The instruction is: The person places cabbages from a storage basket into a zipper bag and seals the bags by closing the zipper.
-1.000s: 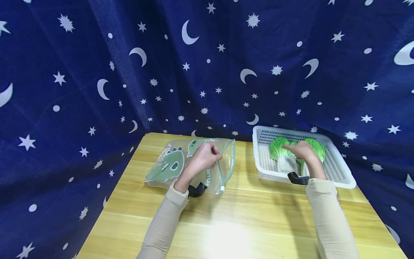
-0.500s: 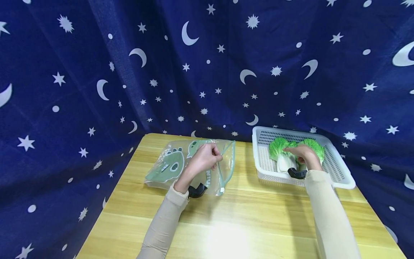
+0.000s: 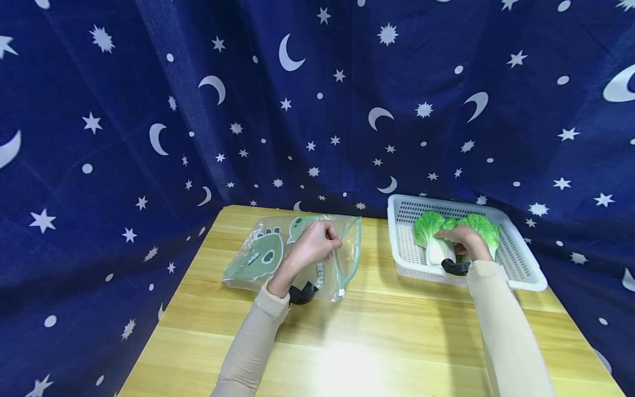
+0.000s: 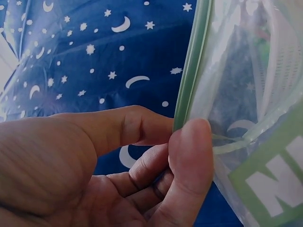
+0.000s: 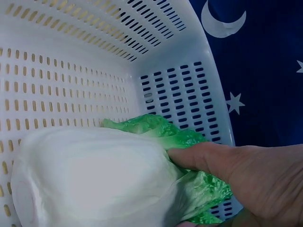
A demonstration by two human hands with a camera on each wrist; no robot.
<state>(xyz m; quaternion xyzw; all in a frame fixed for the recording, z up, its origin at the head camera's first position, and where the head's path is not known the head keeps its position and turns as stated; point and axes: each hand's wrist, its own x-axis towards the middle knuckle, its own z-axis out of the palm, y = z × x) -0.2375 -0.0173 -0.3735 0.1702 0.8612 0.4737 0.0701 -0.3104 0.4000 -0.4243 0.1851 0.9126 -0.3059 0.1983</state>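
Observation:
My left hand (image 3: pixel 315 242) pinches the green zip edge (image 4: pixel 189 66) of a clear zipper bag (image 3: pixel 268 253) between thumb and fingers, lifting its mouth off the table. Green cartoon figures are printed on the bag, and a white slider (image 3: pixel 341 293) sits at the near end of the zip. Inside a white basket at the right, my right hand (image 3: pixel 468 241) grips a Chinese cabbage (image 5: pixel 94 175), thumb across it where white stalk meets green leaf. Its other fingers are mostly hidden. Beside that hand lies a second cabbage (image 3: pixel 483 227), partly covered by it.
The perforated white basket (image 3: pixel 531 270) stands at the back right of the wooden table (image 3: pixel 397 331). Behind the table hangs a dark blue curtain (image 3: pixel 337 66) with moons and stars. Each wrist carries a black camera mount (image 3: pixel 303 293).
My right hand has lowered onto the left cabbage and its thumb has come down against it. The left hand keeps its hold on the bag without visible movement.

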